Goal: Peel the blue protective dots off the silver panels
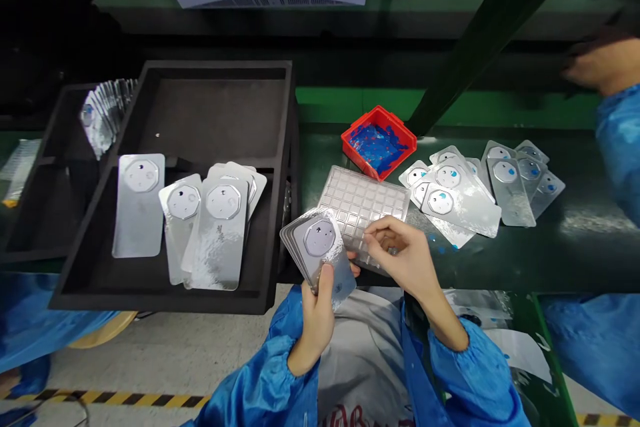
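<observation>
My left hand [319,310] grips a fanned stack of silvery phone-back-shaped plates [320,237], thumb on top. Each visible face carries an octagonal camera area with small holes. Just right of the stack lies a clear plastic tray [367,193] divided into many small square pockets. Over its lower right part is my right hand [403,253], thumb and forefinger pinched together; whatever sits between the fingertips is too small to make out. Touching or nearly touching the tray's far edge, a red bin [379,141] contains small blue pieces.
On the left, a black tray [220,107] holds several loose silvery plates [215,227]. More plates [460,197], with blue spots on their camera areas, lie overlapping on the dark green bench at right. A green post [480,47] slants behind them. Another person's arm [617,80] reaches in at upper right.
</observation>
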Available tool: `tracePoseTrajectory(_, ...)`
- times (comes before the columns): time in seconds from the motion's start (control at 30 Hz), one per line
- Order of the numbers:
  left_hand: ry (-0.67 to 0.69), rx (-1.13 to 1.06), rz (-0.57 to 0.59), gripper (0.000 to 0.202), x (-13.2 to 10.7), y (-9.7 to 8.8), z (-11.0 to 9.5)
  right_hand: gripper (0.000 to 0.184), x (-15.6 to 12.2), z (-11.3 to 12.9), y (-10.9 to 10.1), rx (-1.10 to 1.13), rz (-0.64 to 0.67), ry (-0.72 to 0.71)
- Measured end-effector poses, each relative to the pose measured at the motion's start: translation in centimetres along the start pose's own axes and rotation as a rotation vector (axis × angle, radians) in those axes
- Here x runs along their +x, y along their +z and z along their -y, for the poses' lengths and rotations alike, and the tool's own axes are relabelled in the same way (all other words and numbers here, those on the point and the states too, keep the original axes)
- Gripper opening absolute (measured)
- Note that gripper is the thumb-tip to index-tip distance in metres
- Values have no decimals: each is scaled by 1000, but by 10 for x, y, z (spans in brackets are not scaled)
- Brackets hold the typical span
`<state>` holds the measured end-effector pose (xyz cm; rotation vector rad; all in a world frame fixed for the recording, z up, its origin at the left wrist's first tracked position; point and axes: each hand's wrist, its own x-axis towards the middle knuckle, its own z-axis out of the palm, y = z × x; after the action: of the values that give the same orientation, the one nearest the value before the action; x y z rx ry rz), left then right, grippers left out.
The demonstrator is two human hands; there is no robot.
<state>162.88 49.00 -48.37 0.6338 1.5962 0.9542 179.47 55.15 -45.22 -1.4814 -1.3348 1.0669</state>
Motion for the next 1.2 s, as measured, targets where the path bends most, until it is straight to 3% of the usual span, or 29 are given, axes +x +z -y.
tracePoseTrajectory(0.23,-128,20,-67,73,2,13,-23,29,-11,19,-11,305,-79,171)
tracePoseTrajectory(0.37,-149,-17,79,74,4,23,-41,30,-9,22,-10,355,-98,214)
tracePoseTrajectory(0.43,-145,-23,95,73,6,25,-45,32,-7,22,-9,357,-131,224)
tracePoseTrajectory(0.6,-83,69,-36,69,11,24,-41,36,-6,24,-8,335,-121,231)
tracePoseTrajectory(0.8,-2,84,107,67,12,22,-42,27,-4,29,-8,277,-123,168)
tracePoseTrajectory(0.97,45,106,142,59,12,21,-44,17,-5,33,-10,257,-153,170)
tracePoseTrajectory(1.2,147,149,191,45,17,17,-39,22,-6,33,-9,270,-171,206)
